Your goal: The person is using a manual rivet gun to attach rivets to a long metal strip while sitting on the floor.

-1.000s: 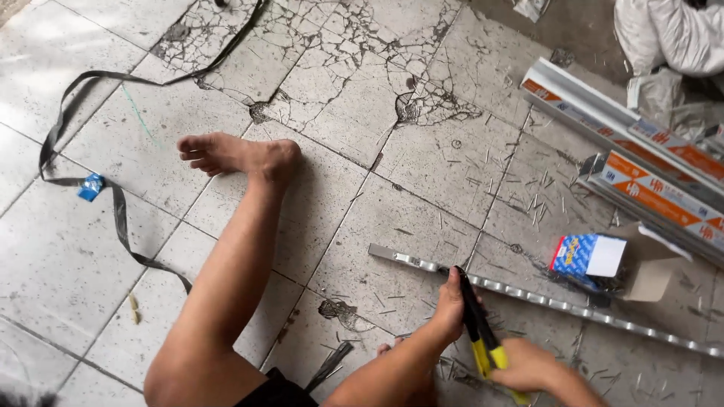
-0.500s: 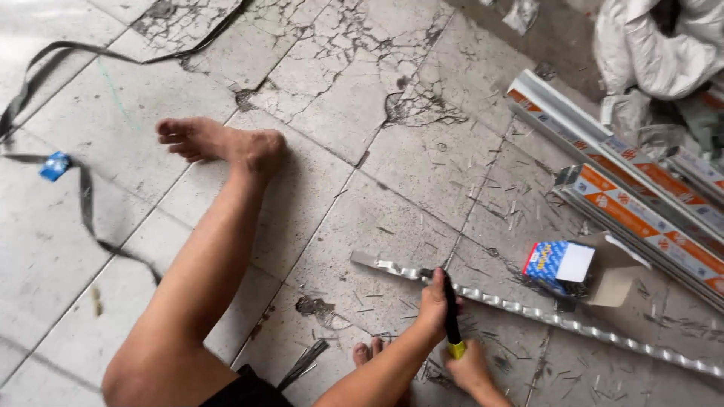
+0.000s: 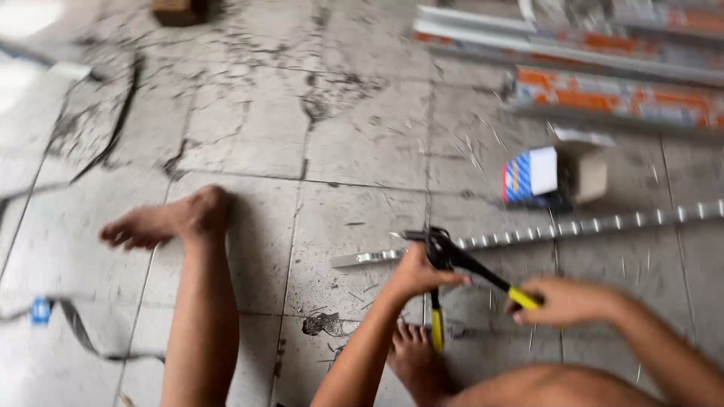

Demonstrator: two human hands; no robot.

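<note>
We see the left hand (image 3: 417,273) with fingers curled shut around the rivet tool (image 3: 452,260) head on the perforated metal strip (image 3: 573,226), mid tiled floor (image 3: 362,151); right hand (image 3: 566,300) fingers closed on its yellow handle

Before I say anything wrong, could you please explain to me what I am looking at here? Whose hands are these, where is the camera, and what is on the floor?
There is no machine here. A person sits on a tiled floor, and the camera is worn on the head, looking down, so the arms and bare legs are that person's own. The picture is blurred by motion.

The left hand rests on the head of a hand tool with black arms and yellow grips, opened wide. The right hand holds one yellow grip. The tool's head sits on a long metal strip lying across the tiles.

Beyond the strip lies a small open box. Further back are long metal profiles with orange wrapping. A dark strap lies at the left.
</note>
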